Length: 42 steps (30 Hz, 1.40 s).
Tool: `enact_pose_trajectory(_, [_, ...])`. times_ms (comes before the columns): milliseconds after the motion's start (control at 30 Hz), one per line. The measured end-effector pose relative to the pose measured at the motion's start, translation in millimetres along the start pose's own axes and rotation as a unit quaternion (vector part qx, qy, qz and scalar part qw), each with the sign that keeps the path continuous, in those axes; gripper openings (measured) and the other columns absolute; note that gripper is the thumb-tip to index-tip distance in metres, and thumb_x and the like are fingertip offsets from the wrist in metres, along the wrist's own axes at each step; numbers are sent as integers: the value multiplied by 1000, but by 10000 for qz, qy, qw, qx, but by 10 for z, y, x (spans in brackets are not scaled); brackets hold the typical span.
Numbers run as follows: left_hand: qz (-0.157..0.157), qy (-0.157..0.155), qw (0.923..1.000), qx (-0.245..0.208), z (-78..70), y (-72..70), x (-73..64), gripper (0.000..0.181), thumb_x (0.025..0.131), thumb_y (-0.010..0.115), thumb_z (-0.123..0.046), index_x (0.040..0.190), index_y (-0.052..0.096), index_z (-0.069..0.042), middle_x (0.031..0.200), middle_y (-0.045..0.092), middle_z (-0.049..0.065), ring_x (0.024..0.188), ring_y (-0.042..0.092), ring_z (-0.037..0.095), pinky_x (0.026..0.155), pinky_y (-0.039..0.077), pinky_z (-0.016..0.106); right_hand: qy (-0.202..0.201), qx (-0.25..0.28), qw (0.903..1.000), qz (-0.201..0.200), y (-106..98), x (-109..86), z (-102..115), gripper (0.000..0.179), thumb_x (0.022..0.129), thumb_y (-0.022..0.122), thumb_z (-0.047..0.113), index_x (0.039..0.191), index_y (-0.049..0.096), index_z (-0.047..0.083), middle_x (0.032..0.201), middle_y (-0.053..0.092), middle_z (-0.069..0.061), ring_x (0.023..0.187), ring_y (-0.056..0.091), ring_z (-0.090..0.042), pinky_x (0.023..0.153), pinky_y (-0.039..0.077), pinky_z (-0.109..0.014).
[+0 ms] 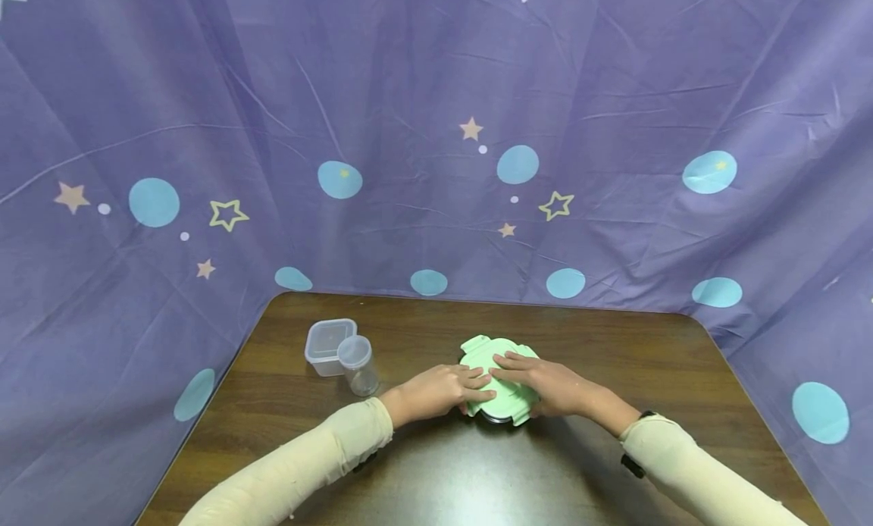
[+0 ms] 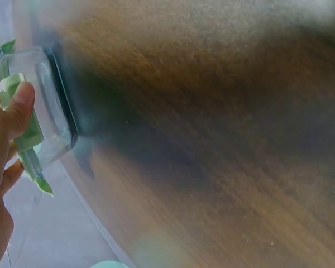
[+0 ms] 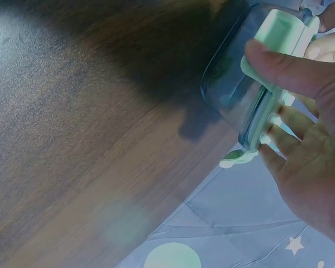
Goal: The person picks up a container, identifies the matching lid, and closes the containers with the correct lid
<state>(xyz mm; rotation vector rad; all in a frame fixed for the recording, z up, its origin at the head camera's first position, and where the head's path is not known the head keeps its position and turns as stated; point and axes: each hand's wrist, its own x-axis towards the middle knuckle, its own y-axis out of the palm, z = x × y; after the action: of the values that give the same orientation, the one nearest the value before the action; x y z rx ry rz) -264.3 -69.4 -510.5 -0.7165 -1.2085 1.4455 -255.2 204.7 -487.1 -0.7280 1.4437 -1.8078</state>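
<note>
The green lid (image 1: pixel 508 397) is on the glass container (image 2: pixel 54 106); at its two sides, left hand (image 1: pixel 439 389) and right hand (image 1: pixel 555 386), fingers spread, grip the lid, thumbs (image 2: pixel 20 106) on flaps (image 3: pixel 280 33). Pressing both evenly seems best.

Tub (image 1: pixel 325 348), jar (image 1: pixel 358 367) in way on L; gap b/w jar & lidded box (image 1: pixel 506 397); room R of R hand (image 1: pixel 558 387).

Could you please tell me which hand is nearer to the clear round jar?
Left. The left hand holds the green lid on the side facing the jar; the right hand holds the opposite side, farther away.
</note>
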Motion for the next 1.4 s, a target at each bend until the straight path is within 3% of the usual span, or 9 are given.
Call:
enact_pose_trajectory(167, [-81, -37, 9999, -62, 7, 29, -5, 56, 84, 77, -32, 139, 65, -27, 142, 63, 0, 131, 61, 17, 110, 49, 29, 133, 30, 9999, 50, -21, 1, 38, 97, 64, 92, 2, 151, 49, 8, 160, 42, -16, 146, 42, -40, 95, 58, -49])
enact_pose_trajectory(433, [-29, -33, 10000, 11, 13, 27, 13, 55, 83, 77, -35, 137, 66, -30, 141, 65, -3, 130, 62, 15, 108, 50, 28, 177, -314, 9993, -35, -11, -40, 8, 97, 66, 94, 13, 151, 48, 6, 160, 43, -15, 145, 44, -38, 102, 54, -50])
enact_pose_trajectory(633, [103, -42, 9999, 3, 3, -8, 12, 55, 85, 76, -35, 139, 64, -30, 143, 63, -3, 132, 61, 16, 110, 49, 29, -244, -594, 9973, -359, 61, -79, -70, 92, 72, 90, 26, 151, 47, 5, 159, 43, -20, 144, 42, -45, 113, 43, -56])
enact_pose_trajectory(900, [113, -92, 9999, -25, 1, -13, 1, 55, 85, 76, -35, 139, 64, -30, 143, 63, -3, 131, 61, 17, 109, 49, 29, -819, -1129, 9854, -973, 213, -115, -201, 89, 81, 77, 48, 153, 45, 7, 158, 44, -18, 143, 46, -41, 112, 46, -52])
enact_pose_trajectory(1267, [192, -97, 9996, -170, 32, -28, 43, 56, 83, 77, -40, 137, 65, -31, 142, 63, -3, 131, 62, 16, 105, 52, 28, -1262, -1347, 9760, -1157, 281, -127, -294, 85, 90, 69, 54, 153, 44, 4, 159, 43, -16, 143, 48, -33, 109, 50, -47])
enact_pose_trajectory(1400, [92, -104, 9994, -315, 43, -39, 51, 56, 81, 77, -42, 135, 68, -29, 141, 64, -2, 130, 62, 16, 105, 52, 28, -1276, -1296, 9761, -1189, 283, -125, -296, 84, 90, 69, 54, 153, 44, 4, 160, 43, -15, 143, 48, -32, 109, 50, -46])
